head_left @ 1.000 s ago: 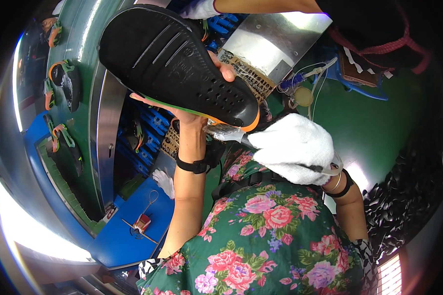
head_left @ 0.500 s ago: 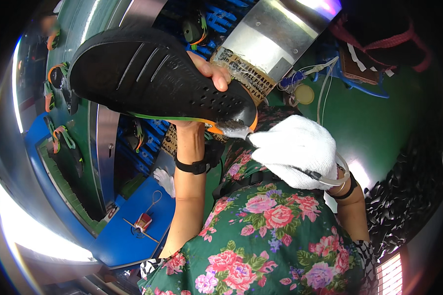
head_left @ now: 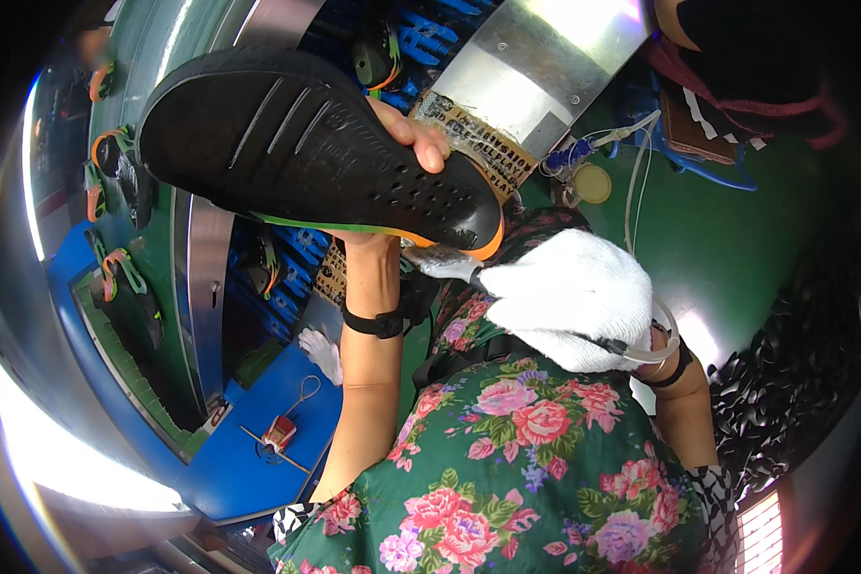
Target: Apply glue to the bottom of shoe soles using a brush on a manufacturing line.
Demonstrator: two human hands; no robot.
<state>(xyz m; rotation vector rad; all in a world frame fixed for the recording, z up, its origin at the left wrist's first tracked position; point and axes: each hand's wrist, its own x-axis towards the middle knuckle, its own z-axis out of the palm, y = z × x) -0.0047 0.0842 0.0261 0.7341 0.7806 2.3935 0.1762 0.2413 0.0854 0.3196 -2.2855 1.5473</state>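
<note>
My bare left hand (head_left: 411, 139) is closed round a black shoe sole (head_left: 277, 163), tilted with its wide end to the left. Three grooves and rows of small holes mark its face, and a green-to-orange edge runs along the near side. In a white knit glove, my right hand (head_left: 574, 297) is closed on a small brush (head_left: 445, 262). The bristles are at the sole's orange heel edge, just below the rim; whether they touch it cannot be made out. A clear tube (head_left: 668, 340) runs by the right wrist.
To the left, a green conveyor (head_left: 153, 72) carries shoe parts with orange and green edges (head_left: 115, 268). A blue table (head_left: 258, 459) holds a red tool (head_left: 279, 432). Behind the sole are a metal plate (head_left: 517, 72) and blue slats. Black pieces (head_left: 784, 392) are piled at right.
The brush has moved off the heel's face, down and slightly left, to below its orange edge. The sole has shifted slightly right in my left hand.
</note>
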